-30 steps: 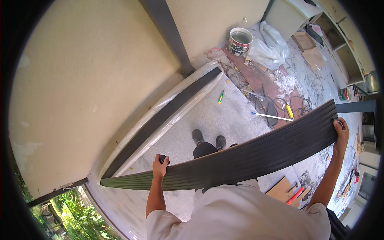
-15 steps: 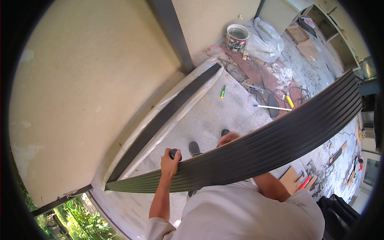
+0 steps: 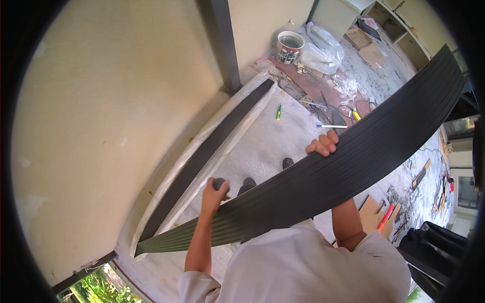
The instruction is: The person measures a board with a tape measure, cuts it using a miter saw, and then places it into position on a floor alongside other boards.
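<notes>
From the head camera, looking down, a person holds a long dark ribbed panel (image 3: 323,171) in both hands, raised above the floor and running across the view from the lower left up to the upper right. Its lower-left end sits close to the pale wall (image 3: 101,116), and its upper-right end reaches over the cluttered part of the floor.

The left hand (image 3: 214,192) has its grip closed around the panel's upper edge, well along toward the lower-left end, with the fingers wrapped tightly over the top. The right hand (image 3: 322,144) grips the same upper edge near the panel's middle; its fingers curl over the rim, and the forearm passes behind the panel and comes out below it.

Beneath the panel, on the grey floor (image 3: 262,146), a second dark strip (image 3: 212,151) lies in a clear plastic wrap along the foot of the wall. The person's dark shoes (image 3: 247,183) show just past the panel's edge. Farther off on the floor lie a green screwdriver (image 3: 278,112) and a white pen (image 3: 332,126), well apart from the hands. A paint bucket (image 3: 289,47) stands beside a crumpled plastic bag (image 3: 323,48), near a dark post (image 3: 222,40) rising against the wall.
</notes>
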`<action>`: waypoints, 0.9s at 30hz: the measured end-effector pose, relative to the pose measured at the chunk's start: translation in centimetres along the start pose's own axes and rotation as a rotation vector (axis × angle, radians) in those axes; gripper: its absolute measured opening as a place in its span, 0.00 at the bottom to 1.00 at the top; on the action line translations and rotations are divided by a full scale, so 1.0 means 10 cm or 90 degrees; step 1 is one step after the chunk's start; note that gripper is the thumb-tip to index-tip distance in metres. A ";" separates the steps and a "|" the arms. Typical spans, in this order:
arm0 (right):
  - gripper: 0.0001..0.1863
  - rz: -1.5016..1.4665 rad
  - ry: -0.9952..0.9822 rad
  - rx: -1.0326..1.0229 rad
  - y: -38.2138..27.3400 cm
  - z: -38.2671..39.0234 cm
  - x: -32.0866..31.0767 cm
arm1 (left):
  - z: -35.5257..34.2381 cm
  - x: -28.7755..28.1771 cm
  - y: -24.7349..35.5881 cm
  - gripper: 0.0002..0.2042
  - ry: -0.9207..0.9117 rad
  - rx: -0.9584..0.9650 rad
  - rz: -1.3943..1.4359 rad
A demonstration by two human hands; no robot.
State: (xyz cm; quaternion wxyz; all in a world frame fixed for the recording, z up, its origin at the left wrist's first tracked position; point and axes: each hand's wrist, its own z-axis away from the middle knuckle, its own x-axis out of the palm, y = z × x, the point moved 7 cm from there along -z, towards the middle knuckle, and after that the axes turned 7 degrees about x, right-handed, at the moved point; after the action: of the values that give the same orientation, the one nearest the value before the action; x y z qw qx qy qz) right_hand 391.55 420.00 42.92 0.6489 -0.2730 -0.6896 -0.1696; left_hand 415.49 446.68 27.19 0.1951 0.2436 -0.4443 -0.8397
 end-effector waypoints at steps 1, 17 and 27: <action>0.12 -0.004 0.013 -0.010 -0.08 -0.03 0.05 | -0.02 -0.31 -0.29 0.23 0.031 0.042 -0.070; 0.13 0.041 0.226 -0.153 -1.23 0.27 0.35 | -0.06 -1.21 -2.53 0.35 -0.187 -0.112 -0.361; 0.17 0.041 0.178 -0.220 -2.38 0.93 -0.26 | -0.13 -0.25 -3.03 0.32 -0.475 -0.143 -0.271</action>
State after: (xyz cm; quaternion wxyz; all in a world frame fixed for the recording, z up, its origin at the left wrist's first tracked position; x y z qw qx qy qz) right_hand 369.87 406.15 42.28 0.6868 -0.3757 -0.5449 -0.3003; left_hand 414.88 463.22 1.62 -0.1306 -0.0131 -0.3300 -0.9348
